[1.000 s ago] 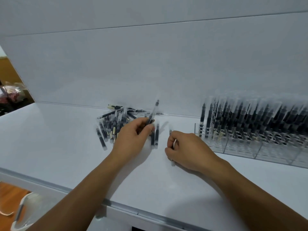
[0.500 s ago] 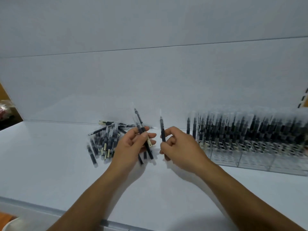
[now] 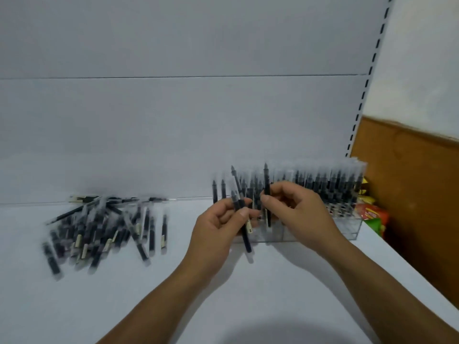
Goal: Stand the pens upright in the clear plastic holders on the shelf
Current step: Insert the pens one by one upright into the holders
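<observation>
A loose heap of black pens with clear caps lies on the white shelf at the left. The clear plastic holders stand at the right against the back panel, packed with several upright pens. My left hand grips a few pens tilted upward, just in front of the holders' left end. My right hand pinches a single pen upright over the holders' front left cells.
A slotted shelf upright runs up the right side of the white back panel. A brown board and colourful packets sit beyond the shelf's right end. The shelf's right edge slants toward me.
Both hands have moved right from the pile to the holders, carrying their pens. The view has swung right, so the pile now lies well to the left.
</observation>
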### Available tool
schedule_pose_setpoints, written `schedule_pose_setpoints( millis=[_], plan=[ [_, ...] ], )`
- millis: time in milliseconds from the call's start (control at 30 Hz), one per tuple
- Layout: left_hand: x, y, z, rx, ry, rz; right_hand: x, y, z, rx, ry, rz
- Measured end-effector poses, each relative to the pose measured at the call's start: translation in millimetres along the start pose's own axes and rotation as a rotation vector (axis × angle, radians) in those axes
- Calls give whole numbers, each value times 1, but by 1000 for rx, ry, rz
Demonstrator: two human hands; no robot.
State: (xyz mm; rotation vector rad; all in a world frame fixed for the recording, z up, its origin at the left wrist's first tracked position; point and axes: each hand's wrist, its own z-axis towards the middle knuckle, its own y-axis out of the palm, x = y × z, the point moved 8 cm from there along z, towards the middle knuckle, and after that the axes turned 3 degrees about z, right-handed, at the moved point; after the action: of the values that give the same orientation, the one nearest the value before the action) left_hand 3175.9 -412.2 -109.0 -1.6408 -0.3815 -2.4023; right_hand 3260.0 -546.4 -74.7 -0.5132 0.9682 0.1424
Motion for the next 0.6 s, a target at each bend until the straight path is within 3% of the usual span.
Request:
schedule_pose_setpoints(
  millis=[300,600],
  plan=[
    [-35,57,3,-21,-117,-167,26,-55,1,165,66,11],
    [-48,55,3,-59,-115,-116,33,-82,20,303,84,-60]
  ],
)
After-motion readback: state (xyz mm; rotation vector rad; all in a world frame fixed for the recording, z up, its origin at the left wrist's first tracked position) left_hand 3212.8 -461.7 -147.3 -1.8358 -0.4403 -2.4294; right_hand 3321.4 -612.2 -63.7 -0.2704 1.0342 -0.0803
